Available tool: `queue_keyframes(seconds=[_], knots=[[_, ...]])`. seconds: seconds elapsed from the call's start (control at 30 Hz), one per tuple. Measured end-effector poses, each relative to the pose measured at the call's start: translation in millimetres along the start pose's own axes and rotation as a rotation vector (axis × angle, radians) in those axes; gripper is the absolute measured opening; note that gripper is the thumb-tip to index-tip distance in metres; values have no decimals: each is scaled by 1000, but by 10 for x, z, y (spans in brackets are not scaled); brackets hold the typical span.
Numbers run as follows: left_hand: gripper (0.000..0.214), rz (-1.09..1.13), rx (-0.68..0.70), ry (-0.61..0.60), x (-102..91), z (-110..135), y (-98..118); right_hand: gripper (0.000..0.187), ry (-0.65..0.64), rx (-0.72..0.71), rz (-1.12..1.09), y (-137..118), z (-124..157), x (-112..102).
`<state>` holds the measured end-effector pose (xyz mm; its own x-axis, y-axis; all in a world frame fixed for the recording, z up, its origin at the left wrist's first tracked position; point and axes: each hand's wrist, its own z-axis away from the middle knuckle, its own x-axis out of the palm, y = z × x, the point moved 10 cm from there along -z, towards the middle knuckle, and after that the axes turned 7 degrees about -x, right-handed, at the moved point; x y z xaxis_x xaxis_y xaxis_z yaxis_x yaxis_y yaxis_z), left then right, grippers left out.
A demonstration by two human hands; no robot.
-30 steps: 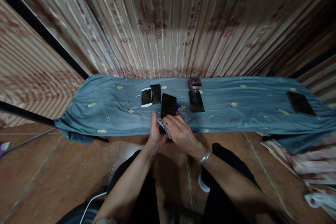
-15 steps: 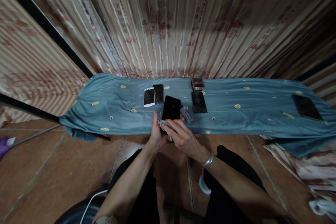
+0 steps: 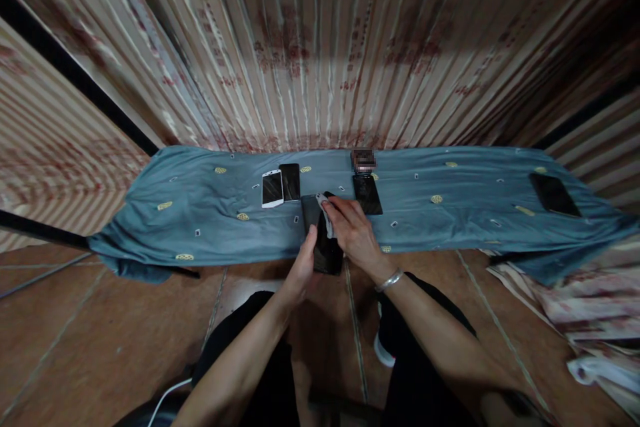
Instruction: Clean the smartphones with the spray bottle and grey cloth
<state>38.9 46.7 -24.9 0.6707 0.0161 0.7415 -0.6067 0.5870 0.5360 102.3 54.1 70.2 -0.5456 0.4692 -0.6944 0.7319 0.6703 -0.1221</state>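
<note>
My left hand (image 3: 303, 267) grips a black phone (image 3: 320, 237) by its lower left edge, holding it above the near edge of a blue cloth (image 3: 210, 207). My right hand (image 3: 353, 228) presses a small pale wipe (image 3: 326, 215) onto the upper part of the phone's screen, its fingers closed on the wipe. A metal bracelet circles my right wrist. A white phone (image 3: 272, 188) and a black phone (image 3: 290, 181) lie side by side on the cloth just left of my hands. Another black phone (image 3: 367, 193) lies to the right of my right hand.
A further dark phone (image 3: 554, 194) lies at the cloth's far right end. Striped curtain fabric (image 3: 320, 53) hangs behind the cloth. Brown floor tiles spread in front, with crumpled fabric and a plastic bag (image 3: 595, 367) at right. A white cable (image 3: 165, 397) runs by my left leg.
The held phone has come lower and nearer to me. My right hand with the wipe has slid from the phone's lower end up to its upper part.
</note>
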Motion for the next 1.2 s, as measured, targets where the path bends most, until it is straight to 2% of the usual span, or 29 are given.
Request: queue_keyframes(seconds=[0.27,0.6,0.93,1.2], knots=[[57,-129,104,31,-46,-19,-2,40,29,74,41,183,19,32],[42,-73,173,-2,4,17,139,42,-3,172,36,309,32,92],[43,-84,86,96,-125,21,157,40,-19,217,46,384,61,135],[37,-5,39,94,-129,-9,173,43,-11,264,-42,443,95,209]])
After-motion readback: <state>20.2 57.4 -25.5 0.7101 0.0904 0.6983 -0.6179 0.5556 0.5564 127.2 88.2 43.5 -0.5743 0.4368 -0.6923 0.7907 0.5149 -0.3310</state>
